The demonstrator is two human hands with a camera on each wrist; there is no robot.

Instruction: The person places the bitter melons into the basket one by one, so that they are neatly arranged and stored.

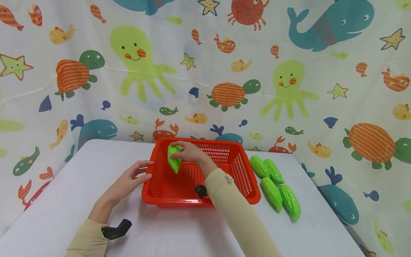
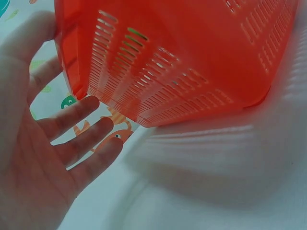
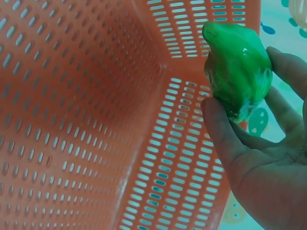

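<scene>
A red plastic basket [image 1: 173, 201] with slotted walls stands on the white table. Over its left part, my right hand [image 1: 192, 152] holds a green bitter melon [image 1: 174, 164] with the pointed end hanging down. In the right wrist view, thumb and fingers pinch the bitter melon [image 3: 240, 67] from both sides, above the basket's inside. My left hand [image 1: 130, 179] is at the basket's left rim, its fingertips right at the edge. Seen from the left wrist, this hand [image 2: 36, 167] has its fingers spread beside the outer wall.
Several more green bitter melons [image 1: 272, 193] lie on the table just right of the basket. Behind the table [image 1: 109, 153] hangs a curtain [image 1: 199, 96] printed with sea animals. Black wrist cameras [image 1: 116, 229] are strapped to both wrists.
</scene>
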